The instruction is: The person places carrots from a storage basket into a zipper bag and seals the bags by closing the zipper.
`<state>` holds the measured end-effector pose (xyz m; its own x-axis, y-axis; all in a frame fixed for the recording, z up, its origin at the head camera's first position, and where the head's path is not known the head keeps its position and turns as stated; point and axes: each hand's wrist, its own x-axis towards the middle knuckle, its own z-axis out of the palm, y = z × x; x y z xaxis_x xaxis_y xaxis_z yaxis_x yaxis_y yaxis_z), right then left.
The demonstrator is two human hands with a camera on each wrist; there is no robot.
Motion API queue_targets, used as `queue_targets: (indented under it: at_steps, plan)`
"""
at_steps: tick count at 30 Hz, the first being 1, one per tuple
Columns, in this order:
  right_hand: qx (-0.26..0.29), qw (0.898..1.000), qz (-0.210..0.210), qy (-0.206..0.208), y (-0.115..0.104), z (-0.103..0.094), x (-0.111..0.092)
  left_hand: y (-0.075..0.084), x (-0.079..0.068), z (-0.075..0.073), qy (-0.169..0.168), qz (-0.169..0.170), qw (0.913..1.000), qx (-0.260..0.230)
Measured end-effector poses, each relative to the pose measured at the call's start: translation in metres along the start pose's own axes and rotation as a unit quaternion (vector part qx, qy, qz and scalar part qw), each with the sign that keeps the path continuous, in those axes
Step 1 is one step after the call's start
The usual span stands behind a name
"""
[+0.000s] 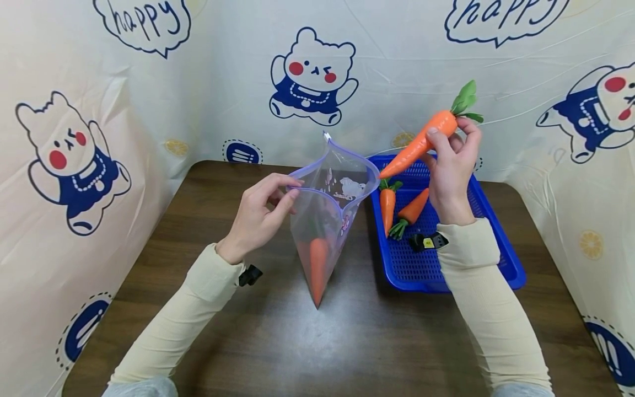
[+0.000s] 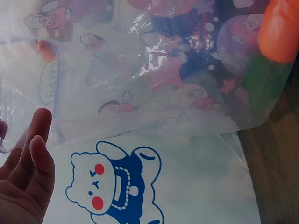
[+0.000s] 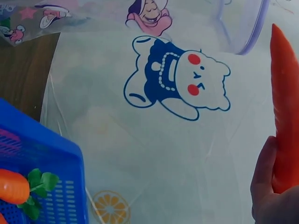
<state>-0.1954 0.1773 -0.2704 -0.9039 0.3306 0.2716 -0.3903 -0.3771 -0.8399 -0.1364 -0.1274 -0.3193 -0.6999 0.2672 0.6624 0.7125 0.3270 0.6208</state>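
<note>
- Orange carrot [image 1: 416, 144]: up in the air, above the far left of the basket; tilted, tip down-left, green leaves up-right. Tip just beside the bag's purple rim; contact unclear.
- Right hand [image 1: 453, 171]: pinches that carrot near its leafy end, thumb on the near side; some fingers hidden.
- Clear bag [image 1: 327, 220]: left of the carrot, mouth spread wide at top, narrowing downward to a point. Printed cartoon figures show in the left wrist view. White slider [image 1: 326, 135] at the rim's far corner.
- Left hand [image 1: 263, 209]: pinches the left edge of the bag's rim between thumb and fingers.
- Bagged carrot [image 1: 318, 267]: inside, low down, orange showing through the film.
- Blue basket [image 1: 412, 270]: on the table, right of the bag, under the right hand.
- Two carrots in it, left side: one [image 1: 388, 212] with leaves at the far end, the other [image 1: 414, 208] slanted, leaves toward the near left.
- Table [image 1: 223, 331]: dark brown wood grain.
- Pale sleeves, black device at each wrist.
- White sheet [image 1: 228, 82] behind and at the sides: bear prints, "happy" bubbles, orange slices.
</note>
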Motion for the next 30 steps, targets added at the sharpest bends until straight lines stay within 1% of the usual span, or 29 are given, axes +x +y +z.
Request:
queue_targets:
  at_steps: [4, 13, 26, 30]
  plan:
    - [-0.006, 1.0, -0.01, -0.01, -0.002, 0.005, -0.002, 0.0, 0.0, 0.001, 0.001, 0.0, 1.0, -0.005]
    - [0.002, 0.999, -0.032, -0.035, -0.006, 0.017, -0.007, 0.002, 0.001, 0.001, -0.004, -0.007, 0.9999, -0.008]
    - [-0.022, 0.996, -0.066, -0.059, -0.009, 0.031, -0.011, 0.003, 0.003, 0.003, -0.007, -0.001, 0.9999, -0.011]
    - [-0.022, 0.995, -0.068, -0.068, -0.009, 0.035, -0.012, 0.003, 0.003, 0.003, -0.009, -0.003, 0.9999, -0.01]
